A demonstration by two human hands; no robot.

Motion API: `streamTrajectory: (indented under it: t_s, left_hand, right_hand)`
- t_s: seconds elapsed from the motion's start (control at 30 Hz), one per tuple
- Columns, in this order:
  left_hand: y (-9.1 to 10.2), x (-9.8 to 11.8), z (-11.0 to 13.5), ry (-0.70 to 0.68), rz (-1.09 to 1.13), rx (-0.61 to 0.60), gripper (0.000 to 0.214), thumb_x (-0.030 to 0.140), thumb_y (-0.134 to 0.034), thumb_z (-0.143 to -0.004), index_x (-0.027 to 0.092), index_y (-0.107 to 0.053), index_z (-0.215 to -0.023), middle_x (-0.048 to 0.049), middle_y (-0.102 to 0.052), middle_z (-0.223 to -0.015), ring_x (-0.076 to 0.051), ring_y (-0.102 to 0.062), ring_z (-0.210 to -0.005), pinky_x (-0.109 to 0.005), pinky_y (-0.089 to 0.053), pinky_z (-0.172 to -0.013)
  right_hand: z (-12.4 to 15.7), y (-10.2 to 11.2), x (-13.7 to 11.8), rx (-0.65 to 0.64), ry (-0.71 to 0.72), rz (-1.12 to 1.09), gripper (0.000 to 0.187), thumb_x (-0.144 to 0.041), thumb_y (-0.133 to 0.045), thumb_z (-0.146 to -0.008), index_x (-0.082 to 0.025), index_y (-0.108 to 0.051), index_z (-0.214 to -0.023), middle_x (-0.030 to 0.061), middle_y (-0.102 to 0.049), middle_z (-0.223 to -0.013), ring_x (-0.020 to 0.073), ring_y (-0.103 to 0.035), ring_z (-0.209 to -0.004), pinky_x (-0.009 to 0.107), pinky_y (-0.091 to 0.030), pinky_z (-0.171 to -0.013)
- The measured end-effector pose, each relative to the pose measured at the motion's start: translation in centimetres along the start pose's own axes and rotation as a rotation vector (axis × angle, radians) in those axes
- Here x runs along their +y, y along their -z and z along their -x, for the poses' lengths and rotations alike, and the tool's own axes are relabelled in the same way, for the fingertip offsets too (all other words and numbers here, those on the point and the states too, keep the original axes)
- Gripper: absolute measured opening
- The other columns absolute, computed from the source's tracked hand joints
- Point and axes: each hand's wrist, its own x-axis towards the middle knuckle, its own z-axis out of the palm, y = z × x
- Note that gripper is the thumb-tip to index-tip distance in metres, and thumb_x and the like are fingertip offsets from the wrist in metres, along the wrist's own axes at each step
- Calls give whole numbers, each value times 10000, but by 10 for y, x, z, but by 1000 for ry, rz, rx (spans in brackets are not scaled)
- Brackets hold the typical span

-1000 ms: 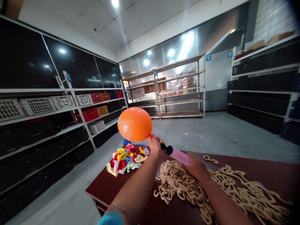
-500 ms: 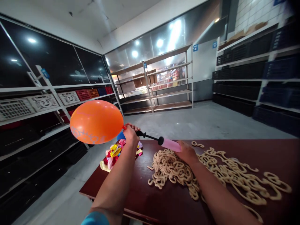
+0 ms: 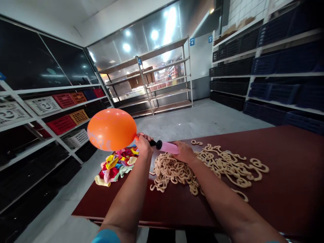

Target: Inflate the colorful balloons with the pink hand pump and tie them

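L hand (image 3: 144, 145) is clamped round the neck of the orange balloon (image 3: 111, 129) at the pump nozzle. R hand (image 3: 184, 152) is wrapped round the pink hand pump (image 3: 167, 147) barrel. The balloon is held in the air past the table (image 3: 278, 189) corner, above the limp-balloon pile (image 3: 115, 165).

Risks, imo: pinch slackens, so neck slips off and air is lost; too much air, so it pops.

Count: 1 inflated balloon, 1 pump, 1 pile (too many to count), 1 heap of beige looped strips (image 3: 202, 165).

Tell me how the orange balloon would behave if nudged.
Probably very light: the orange balloon juts out, held only at its neck on the pump by the left hand. Round and taut, it would likely roll or drift when pushed.
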Motion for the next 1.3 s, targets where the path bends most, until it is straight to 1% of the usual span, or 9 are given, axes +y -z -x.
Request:
streamTrajectory:
  t_s: [0.13, 0.27, 0.43, 0.6, 0.8, 0.9, 1.03, 1.17, 1.3]
  left_hand:
    - [1, 4, 4, 16, 7, 23, 104, 131, -395, -649, 209, -347, -699, 98, -239, -467, -61, -309, -363, -224, -342, -475]
    - [-4, 0, 21, 25, 6, -37, 115, 132, -413, -641, 208, -359, -708, 93, -268, -483, -60, -330, -376, -227, -352, -488]
    - [-7, -5, 38, 70, -6, -103, 136, 123, -416, -619, 210, -361, -707, 91, -278, -482, -64, -339, -373, -241, -381, -500]
    - [4, 14, 14, 39, -38, -43, 130, 106, -401, -605, 203, -355, -678, 85, -283, -475, -73, -368, -394, -254, -412, -522]
    - [32, 41, -18, 16, -141, 88, 133, 95, -393, -589, 198, -374, -671, 79, -313, -469, -70, -372, -394, -230, -410, -495]
    - [45, 35, -10, 121, -207, -21, 126, 94, -402, -596, 200, -370, -657, 89, -244, -443, -55, -251, -340, -179, -292, -399]
    - [57, 17, 13, 190, -321, -186, 96, 125, -421, -626, 199, -363, -643, 94, -217, -438, -48, -207, -323, -164, -228, -366]
    - [63, 0, 31, 221, -444, -268, 78, 141, -433, -642, 194, -376, -636, 89, -246, -436, -51, -242, -336, -163, -234, -366]
    - [64, -13, 44, 314, -496, -365, 50, 135, -464, -650, 183, -453, -660, 81, -299, -443, -57, -272, -360, -165, -236, -382]
  right_hand:
    - [0, 9, -16, 117, 121, -13, 779, -592, -620, -644, -145, -418, -1248, 146, -553, -1124, 276, -483, -1040, 399, -304, -911]
    - [-1, 18, -38, 165, 233, -16, 811, -644, -514, -719, -153, -318, -1335, 142, -526, -1198, 262, -478, -1051, 385, -298, -920]
    - [1, 26, -55, 90, 258, 26, 519, -566, -442, -808, -177, -492, -1149, 86, -595, -990, 199, -534, -885, 295, -363, -771]
    - [3, 37, -56, 13, 174, 96, 305, -412, -492, -794, -194, -542, -1001, 61, -595, -931, 183, -543, -851, 281, -366, -740]
    - [-2, 45, -32, -156, -171, 210, 340, -410, -483, -796, -218, -517, -1074, 82, -598, -1006, 223, -571, -892, 313, -397, -741]
    - [-2, 42, -13, -290, -450, 280, 447, -420, -519, -776, -170, -496, -1146, 146, -564, -1116, 257, -551, -989, 343, -397, -794]
    - [1, 35, 5, -406, -541, 323, 545, -398, -635, -693, -98, -538, -1138, 226, -504, -1206, 347, -460, -1120, 441, -355, -871]
    - [2, 32, -1, -308, -418, 304, 488, -436, -586, -745, -115, -566, -1111, 201, -521, -1200, 361, -380, -1183, 527, -242, -950]
    - [-4, 31, -25, -143, 10, -109, 361, -446, -436, -854, -176, -614, -1016, 96, -608, -1083, 216, -497, -1060, 398, -295, -964]
